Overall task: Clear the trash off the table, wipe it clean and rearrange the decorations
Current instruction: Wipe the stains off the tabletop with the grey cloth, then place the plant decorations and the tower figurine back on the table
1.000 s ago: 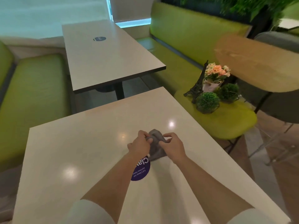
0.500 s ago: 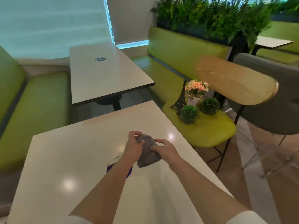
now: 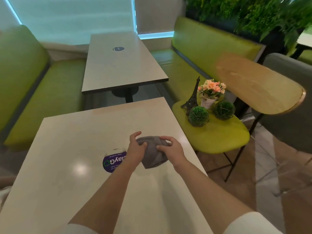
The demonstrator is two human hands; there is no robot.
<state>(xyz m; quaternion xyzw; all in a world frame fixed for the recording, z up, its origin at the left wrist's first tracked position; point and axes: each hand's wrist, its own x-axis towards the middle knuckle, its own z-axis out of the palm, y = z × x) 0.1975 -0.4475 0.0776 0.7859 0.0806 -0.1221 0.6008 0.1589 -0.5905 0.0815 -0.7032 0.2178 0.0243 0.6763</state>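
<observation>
A grey cloth [image 3: 152,153] is held folded just above the beige table [image 3: 67,149], near its right side. My left hand [image 3: 135,149] grips its left edge and my right hand [image 3: 170,148] grips its right edge. A round purple sticker [image 3: 113,162] lies on the table left of my hands. The decorations stand on the green chair seat [image 3: 219,139] to the right: a black Eiffel tower model [image 3: 192,97], a white pot of pink flowers [image 3: 211,93] and two green moss balls [image 3: 198,116] [image 3: 223,110].
A second table [image 3: 121,65] stands beyond, with green benches [image 3: 42,88] on the left and behind the chair [image 3: 211,48]. The chair's wooden backrest [image 3: 256,83] juts out at right, beside a grey chair [image 3: 290,98]. A planter of greenery [image 3: 244,14] is at top right.
My hands have kept working the cloth, which now lies more folded between them. The purple sticker is more exposed to the left. The view has shifted, not the decorations.
</observation>
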